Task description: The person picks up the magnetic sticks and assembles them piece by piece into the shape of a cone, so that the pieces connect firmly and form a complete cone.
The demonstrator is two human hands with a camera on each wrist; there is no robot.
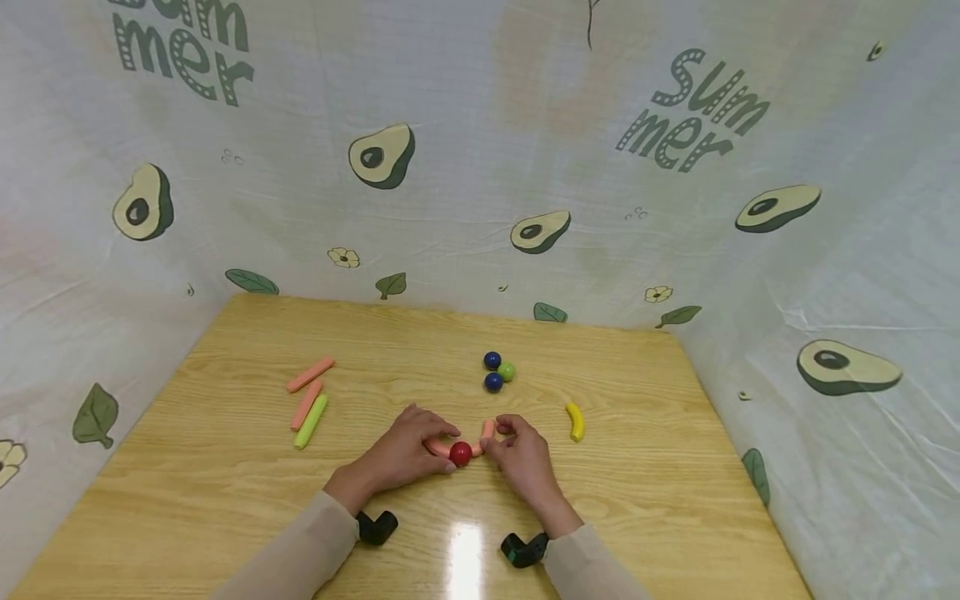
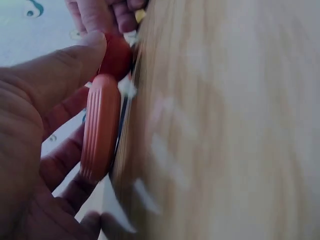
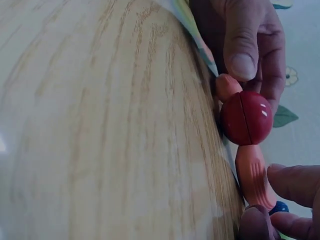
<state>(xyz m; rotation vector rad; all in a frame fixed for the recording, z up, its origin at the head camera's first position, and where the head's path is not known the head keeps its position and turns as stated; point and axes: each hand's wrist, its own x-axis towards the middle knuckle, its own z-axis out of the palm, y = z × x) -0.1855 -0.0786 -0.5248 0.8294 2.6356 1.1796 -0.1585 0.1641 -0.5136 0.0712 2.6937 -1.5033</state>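
In the head view a red ball (image 1: pixel 461 454) lies between two curved orange sticks and touches both. My left hand (image 1: pixel 408 448) curls round the ball and the left ribbed orange stick (image 2: pixel 100 130), its thumb against the ball in the left wrist view. The right orange stick (image 3: pixel 251 175) bends upward at its far end. My right hand (image 1: pixel 522 458) pinches that end between thumb and fingers. A seam runs round the ball in the right wrist view.
Two straight orange sticks (image 1: pixel 309 375) and a lime-green stick (image 1: pixel 311 422) lie on the left of the wooden table (image 1: pixel 187 467). Farther back sit two dark blue balls (image 1: pixel 492 382) and a green ball (image 1: pixel 507 372). A curved yellow stick (image 1: pixel 575 422) is right of my right hand.
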